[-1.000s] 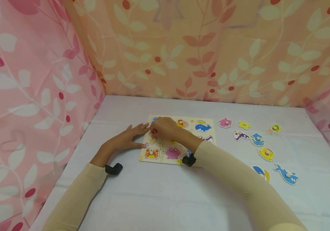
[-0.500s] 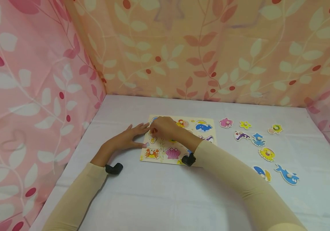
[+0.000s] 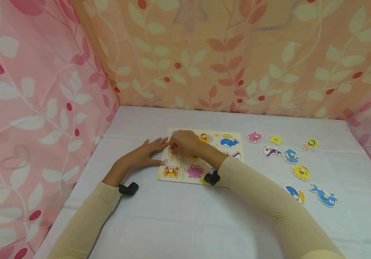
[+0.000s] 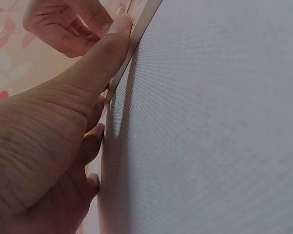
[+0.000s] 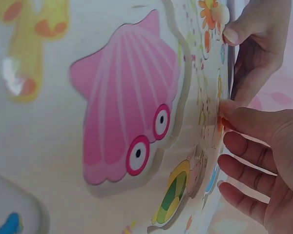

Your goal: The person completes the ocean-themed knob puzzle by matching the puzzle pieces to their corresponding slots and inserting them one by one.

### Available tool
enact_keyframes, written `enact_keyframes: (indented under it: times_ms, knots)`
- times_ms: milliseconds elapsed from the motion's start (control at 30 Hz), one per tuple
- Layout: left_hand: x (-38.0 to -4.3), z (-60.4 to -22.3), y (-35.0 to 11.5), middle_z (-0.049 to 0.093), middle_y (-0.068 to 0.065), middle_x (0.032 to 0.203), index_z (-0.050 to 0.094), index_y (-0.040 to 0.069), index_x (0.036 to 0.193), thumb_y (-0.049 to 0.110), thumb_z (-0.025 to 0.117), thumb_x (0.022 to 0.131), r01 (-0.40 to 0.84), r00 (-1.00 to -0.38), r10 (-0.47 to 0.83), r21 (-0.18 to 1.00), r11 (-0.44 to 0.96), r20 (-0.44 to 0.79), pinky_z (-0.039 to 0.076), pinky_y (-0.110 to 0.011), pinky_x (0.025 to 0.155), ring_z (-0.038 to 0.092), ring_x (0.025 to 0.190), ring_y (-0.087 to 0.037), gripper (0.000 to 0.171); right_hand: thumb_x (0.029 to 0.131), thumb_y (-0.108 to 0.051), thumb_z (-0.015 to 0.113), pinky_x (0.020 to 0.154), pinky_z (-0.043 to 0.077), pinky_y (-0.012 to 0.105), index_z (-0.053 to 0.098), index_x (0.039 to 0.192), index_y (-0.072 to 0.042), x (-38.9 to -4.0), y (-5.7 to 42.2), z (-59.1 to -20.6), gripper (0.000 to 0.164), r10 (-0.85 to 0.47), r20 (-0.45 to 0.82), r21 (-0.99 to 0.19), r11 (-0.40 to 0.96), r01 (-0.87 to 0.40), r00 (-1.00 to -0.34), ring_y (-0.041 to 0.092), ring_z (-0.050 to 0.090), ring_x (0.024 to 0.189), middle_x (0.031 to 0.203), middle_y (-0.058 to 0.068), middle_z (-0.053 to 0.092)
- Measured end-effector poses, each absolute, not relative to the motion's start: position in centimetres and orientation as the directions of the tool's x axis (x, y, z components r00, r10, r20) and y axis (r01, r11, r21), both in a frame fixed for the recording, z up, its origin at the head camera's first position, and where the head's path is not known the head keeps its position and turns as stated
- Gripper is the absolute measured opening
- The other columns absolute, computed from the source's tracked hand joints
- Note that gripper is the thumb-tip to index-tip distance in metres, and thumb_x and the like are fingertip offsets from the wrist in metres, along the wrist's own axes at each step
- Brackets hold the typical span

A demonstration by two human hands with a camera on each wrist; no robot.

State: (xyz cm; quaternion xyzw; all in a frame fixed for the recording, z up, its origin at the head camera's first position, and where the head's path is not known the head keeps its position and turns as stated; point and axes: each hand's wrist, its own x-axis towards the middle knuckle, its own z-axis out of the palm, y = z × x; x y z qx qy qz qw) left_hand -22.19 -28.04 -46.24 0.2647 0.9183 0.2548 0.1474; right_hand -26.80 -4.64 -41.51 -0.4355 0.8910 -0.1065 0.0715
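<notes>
A wooden sea-animal puzzle board (image 3: 188, 180) lies on the white cloth, with a crab piece (image 3: 171, 172) in its near left corner. My left hand (image 3: 140, 154) rests along the board's left edge, fingers spread and thumb on the rim. My right hand (image 3: 185, 142) reaches over the board's left part. In the right wrist view its thumb and index finger pinch a small orange-yellow puzzle piece (image 5: 220, 117) against the board. The fingers hide most of that piece, so its animal cannot be made out. A pink shell picture (image 5: 127, 102) shows in its recess.
To the right of the board lie several knobbed pieces, among them a pink shell (image 3: 254, 137), a yellow star (image 3: 276, 139), a blue octopus (image 3: 291, 156) and a blue whale (image 3: 324, 196). Floral cloth walls (image 3: 221, 72) enclose the table at the back and sides.
Both hands keep almost the same place and pose. The whole view shifts only very slightly.
</notes>
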Motion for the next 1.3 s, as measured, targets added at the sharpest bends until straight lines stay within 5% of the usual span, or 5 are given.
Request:
enact_keyframes:
  times_ms: [933,1300]
  knots:
    - [-22.2,-46.3,-28.0,0.015,0.011,0.169,0.028,0.030,0.161,0.055,0.073,0.088,0.398,-0.820,0.555,0.561,0.726,-0.137,-0.009,-0.055,0.123,0.005,0.157,-0.019,0.090,0.091,-0.031,0.079,0.071,0.048,0.030,0.080,0.097,-0.021,-27.9,-4.3,-41.3,0.011,-0.771,-0.039,-0.306,0.614,-0.727,-0.635,0.014,0.056,0.081,0.084,-0.008,0.065]
    - [-22.1,-46.2,-27.9,0.017,0.008,0.169,0.030,0.025,0.161,0.053,0.074,0.088,0.396,-0.823,0.549,0.550,0.736,-0.143,-0.009,-0.055,0.123,0.005,0.157,-0.022,0.090,0.094,-0.027,0.075,0.074,0.052,0.030,0.079,0.100,-0.017,-27.1,-1.1,-39.1,0.012,-0.717,0.001,-0.293,0.666,-0.685,-0.697,0.015,0.059,0.079,0.086,-0.006,0.070]
